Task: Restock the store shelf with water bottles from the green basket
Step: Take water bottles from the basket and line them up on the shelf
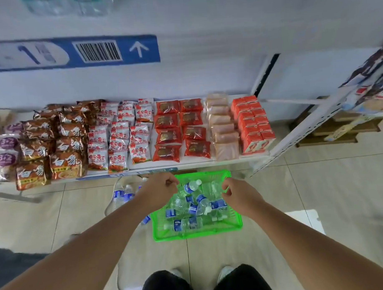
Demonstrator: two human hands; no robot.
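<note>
A green basket (211,231) stands on the tiled floor in front of the low shelf (200,163), filled with several clear water bottles with blue labels (192,187). Both my arms reach down over it. My left hand (159,189) hovers above the basket's far left corner with its fingers curled into a fist, and I see nothing in it. My right hand (240,195) hangs over the basket's right side, thumb and fingers loosely curled above the bottles without gripping one.
Three water bottles (123,195) stand on the floor left of the basket, under the shelf edge. The low shelf is packed with noodle packs (64,145), red snack bags (179,130) and orange boxes (255,125). A second rack (315,123) stands at right.
</note>
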